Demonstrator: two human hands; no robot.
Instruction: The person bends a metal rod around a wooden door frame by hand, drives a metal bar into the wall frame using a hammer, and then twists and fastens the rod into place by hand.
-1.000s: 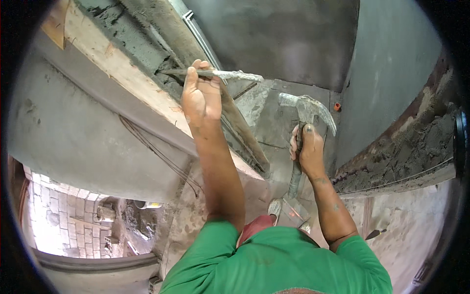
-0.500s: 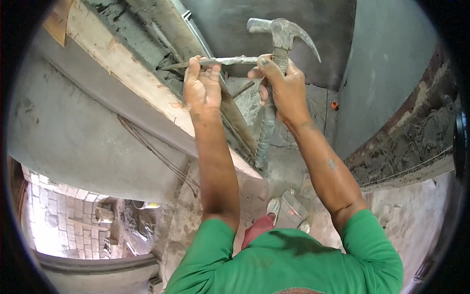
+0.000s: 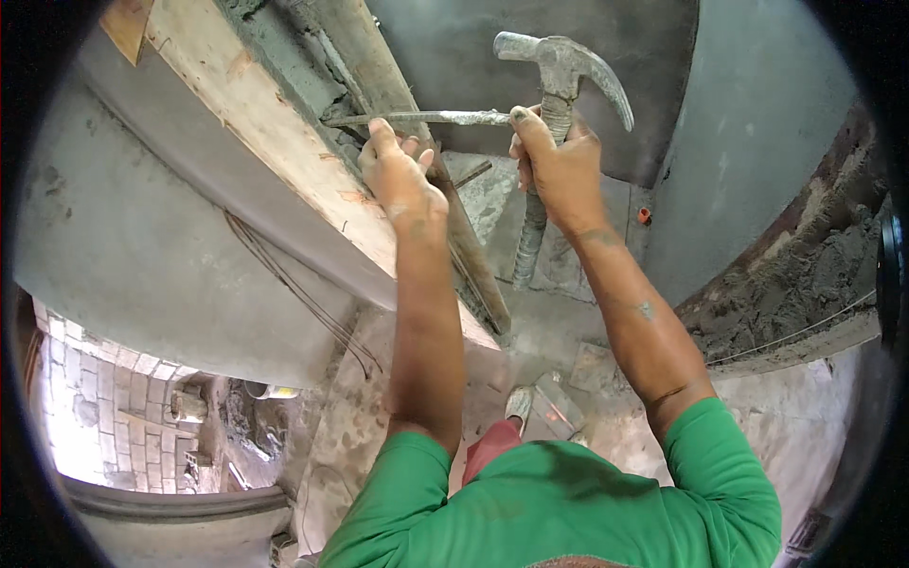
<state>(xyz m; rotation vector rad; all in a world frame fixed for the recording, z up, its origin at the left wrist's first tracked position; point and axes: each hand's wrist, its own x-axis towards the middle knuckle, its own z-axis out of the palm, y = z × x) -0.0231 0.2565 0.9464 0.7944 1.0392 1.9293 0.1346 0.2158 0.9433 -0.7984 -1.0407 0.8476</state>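
My right hand (image 3: 565, 175) is wrapped round the taped handle of a claw hammer (image 3: 561, 64), its head upward and its handle hanging down. A thin cement-crusted metal bar (image 3: 454, 117) runs leftward from the thumb of that hand. The bar's far left end meets the rough cement beside a pale wooden board (image 3: 227, 85). My left hand (image 3: 402, 175) is at the bar's left part, its thumb tip against it and the other fingers loosely curled. How its index finger grips is partly hidden.
A narrow plank (image 3: 402, 80) slants down beside the board. Bent thin rods (image 3: 294, 293) lie against the grey wall at left. Rough mortar covers a ledge (image 3: 805, 246) at right. A bucket (image 3: 270, 390) stands below at lower left; a flat grey block (image 3: 559, 402) lies near my feet.
My left hand has turned, its palm now facing less upward, and its thumb stays at the bar. The hammer and my right hand have shifted slightly right in the picture.
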